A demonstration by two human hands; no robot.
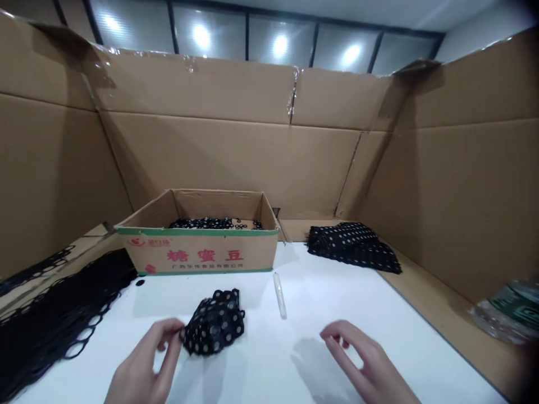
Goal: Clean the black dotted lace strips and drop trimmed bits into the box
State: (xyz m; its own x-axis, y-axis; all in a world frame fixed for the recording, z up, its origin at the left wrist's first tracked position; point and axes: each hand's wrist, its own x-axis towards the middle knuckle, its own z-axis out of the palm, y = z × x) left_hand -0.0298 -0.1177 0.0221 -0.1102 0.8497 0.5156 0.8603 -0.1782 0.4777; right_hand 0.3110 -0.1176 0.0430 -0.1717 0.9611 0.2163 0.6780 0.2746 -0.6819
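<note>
A bunched black cloth with pale dots (215, 323) is at the lower centre, over the white surface. My left hand (148, 359) pinches its left edge between thumb and fingertips. My right hand (362, 359) is at the lower right, over the white surface, with thumb and index fingertips drawn close together; whether anything tiny is between them cannot be made out. Between the hands and farther back lies a slim translucent white tool (280, 296). A small black round piece (140, 283) lies near the box's front left corner.
An open cardboard box (197, 252) with dotted black pieces stands at the back left. Folded dotted black cloth (352, 245) lies back right. Black strands with loops (67, 314) spread along the left. A plastic bottle (511, 310) lies at right. Cardboard walls (236, 163) surround the surface (337, 297).
</note>
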